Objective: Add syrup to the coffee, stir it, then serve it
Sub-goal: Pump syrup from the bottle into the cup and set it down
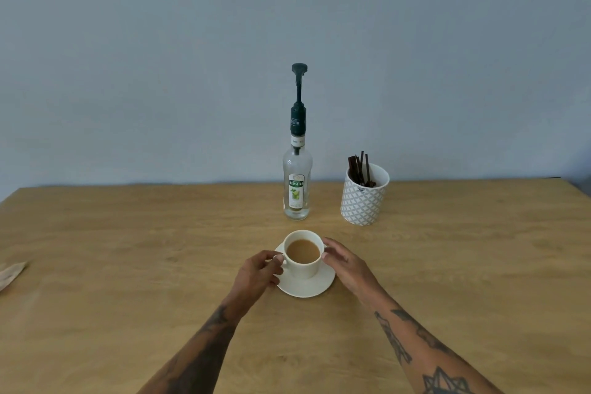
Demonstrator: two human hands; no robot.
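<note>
A white cup (303, 269) of milky coffee stands on a white saucer (315, 287) at the middle of the wooden table (128, 233). My left hand (258, 273) grips the cup's left side at the handle. My right hand (343, 262) rests against the cup's right side, fingers curved around it. Behind the cup stands a clear syrup bottle (297, 189) with a dark green pump (299, 99) on top. To its right, a white patterned pot (364, 198) holds several dark stir sticks (359, 168).
A blue-grey wall runs behind the table's far edge. A beige paper or cloth scrap (9, 273) lies at the table's left edge. Bare wood stretches on both sides of the saucer and in front of it.
</note>
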